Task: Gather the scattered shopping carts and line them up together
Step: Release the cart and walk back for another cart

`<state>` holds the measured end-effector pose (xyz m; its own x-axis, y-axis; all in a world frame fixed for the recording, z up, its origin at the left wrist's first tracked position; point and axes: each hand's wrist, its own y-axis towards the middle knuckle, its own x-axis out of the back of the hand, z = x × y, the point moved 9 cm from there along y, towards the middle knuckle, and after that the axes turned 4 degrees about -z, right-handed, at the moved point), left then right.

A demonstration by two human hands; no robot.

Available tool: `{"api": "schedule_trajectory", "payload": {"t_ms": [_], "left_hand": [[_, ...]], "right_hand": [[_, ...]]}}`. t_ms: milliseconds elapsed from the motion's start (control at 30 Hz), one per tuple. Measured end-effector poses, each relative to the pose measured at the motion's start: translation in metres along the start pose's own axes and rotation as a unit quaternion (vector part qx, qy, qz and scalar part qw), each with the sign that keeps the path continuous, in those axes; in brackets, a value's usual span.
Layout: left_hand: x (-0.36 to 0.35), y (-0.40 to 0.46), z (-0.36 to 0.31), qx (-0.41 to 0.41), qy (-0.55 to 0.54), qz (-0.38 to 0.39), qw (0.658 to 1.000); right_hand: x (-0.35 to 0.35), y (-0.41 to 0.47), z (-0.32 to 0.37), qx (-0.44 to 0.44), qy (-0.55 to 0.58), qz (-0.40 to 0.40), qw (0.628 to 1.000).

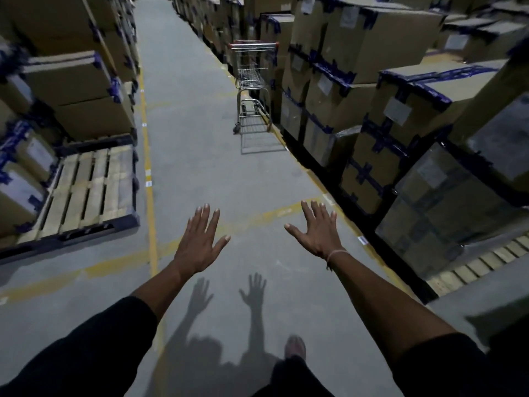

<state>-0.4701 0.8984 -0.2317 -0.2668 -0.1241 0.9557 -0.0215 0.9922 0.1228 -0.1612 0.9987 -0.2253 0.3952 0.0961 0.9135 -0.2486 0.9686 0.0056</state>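
Observation:
One wire shopping cart (pixel 253 78) with a red handle stands far ahead in the warehouse aisle, close against the right-hand stacks of boxes, its handle end turned toward me. My left hand (pixel 200 239) and my right hand (pixel 317 230) are both stretched out in front of me, palms down, fingers spread, holding nothing. Several metres of bare floor lie between my hands and the cart. No other cart shows in this view.
Tall stacks of taped cardboard boxes (pixel 357 81) line the right side, and more boxes (pixel 74 90) line the left. A wooden pallet (pixel 86 190) sticks out at the left. Yellow lines (pixel 150 196) mark the grey concrete aisle. My foot (pixel 294 346) shows below.

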Motion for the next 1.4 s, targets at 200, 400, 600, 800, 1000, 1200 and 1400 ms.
{"api": "schedule_trajectory", "payload": {"t_ms": [200, 400, 600, 800, 1000, 1200, 1400], "left_hand": [[-0.017, 0.120, 0.043, -0.005, -0.002, -0.004, 1.000], [-0.014, 0.270, 0.084, 0.012, -0.004, -0.026, 1.000], [0.012, 0.409, 0.116, 0.035, -0.015, -0.060, 0.997], [-0.005, 0.503, 0.162, 0.059, -0.020, -0.057, 0.996], [-0.030, 0.621, 0.226, 0.055, -0.024, -0.046, 0.997], [-0.041, 0.756, 0.303, 0.043, -0.025, -0.015, 0.999], [-0.029, 0.891, 0.369, 0.000, 0.014, 0.018, 1.000]], "right_hand": [[-0.009, 0.132, 0.001, 0.006, -0.002, -0.007, 1.000], [0.001, 0.291, 0.007, 0.023, -0.008, -0.008, 1.000], [0.022, 0.443, 0.023, 0.051, -0.034, 0.001, 0.998], [0.016, 0.559, 0.043, 0.077, -0.038, 0.002, 0.996], [-0.015, 0.687, 0.059, 0.074, -0.038, 0.001, 0.997], [-0.047, 0.825, 0.083, 0.049, -0.039, 0.001, 0.998], [-0.058, 0.955, 0.110, 0.011, -0.008, -0.012, 1.000]]}}
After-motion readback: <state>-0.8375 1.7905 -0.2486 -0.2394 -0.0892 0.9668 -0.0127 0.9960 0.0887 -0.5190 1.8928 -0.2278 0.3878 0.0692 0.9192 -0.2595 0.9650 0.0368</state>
